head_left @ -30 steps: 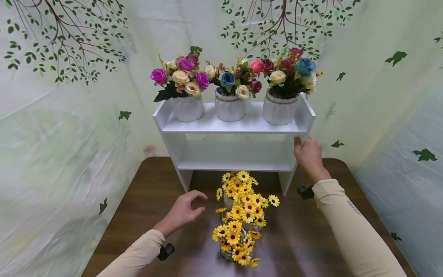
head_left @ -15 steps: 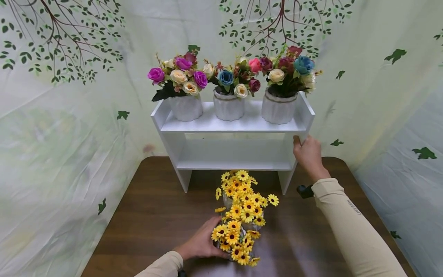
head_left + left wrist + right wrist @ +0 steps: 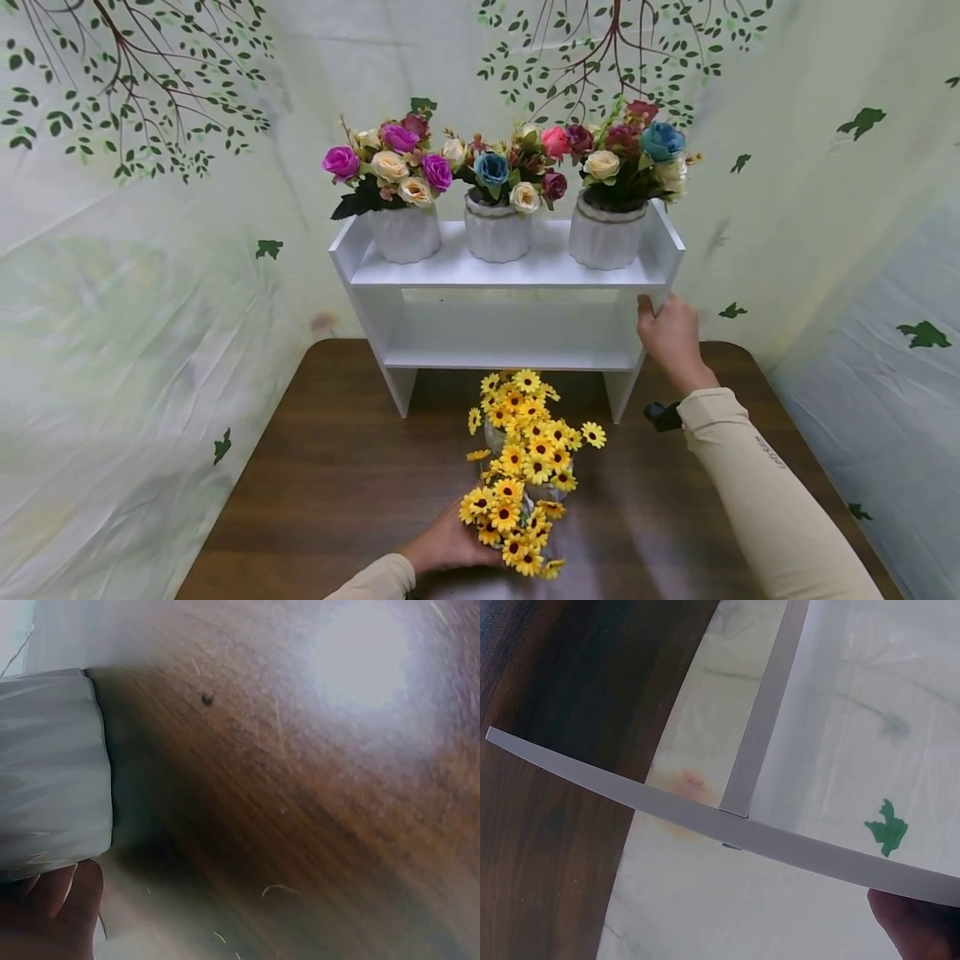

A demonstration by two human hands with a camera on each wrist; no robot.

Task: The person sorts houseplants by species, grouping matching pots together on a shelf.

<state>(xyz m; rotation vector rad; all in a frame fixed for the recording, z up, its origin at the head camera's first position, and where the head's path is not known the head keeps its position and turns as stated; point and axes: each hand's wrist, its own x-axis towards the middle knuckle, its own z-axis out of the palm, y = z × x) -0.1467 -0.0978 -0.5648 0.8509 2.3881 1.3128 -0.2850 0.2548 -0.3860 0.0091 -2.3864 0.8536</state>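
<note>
My left hand (image 3: 450,540) curls round the nearest potted bunch of yellow daisies (image 3: 504,514), low at its left side; the flowers hide part of the fingers. In the left wrist view, the ribbed white flowerpot (image 3: 52,772) stands above the table with fingertips (image 3: 81,896) against it. Two more daisy pots (image 3: 538,454) are lined up behind, towards the shelf. On the right, my right hand (image 3: 671,337) grips the side panel of the white two-tier shelf (image 3: 510,360), thumb on the inner side. The right wrist view catches that panel's edge (image 3: 802,851) and part of the hand (image 3: 919,922).
Three white pots of mixed roses, left (image 3: 407,235), middle (image 3: 498,233) and right (image 3: 607,239), stand on the top tier. The shelf stands towards the back of a dark brown wooden table (image 3: 322,475). A leaf-printed cloth backdrop (image 3: 285,167) surrounds the table.
My left hand has moved right and nearer from beside the daisies and taken hold of the nearest daisy pot. The right hand keeps its grip on the shelf panel.
</note>
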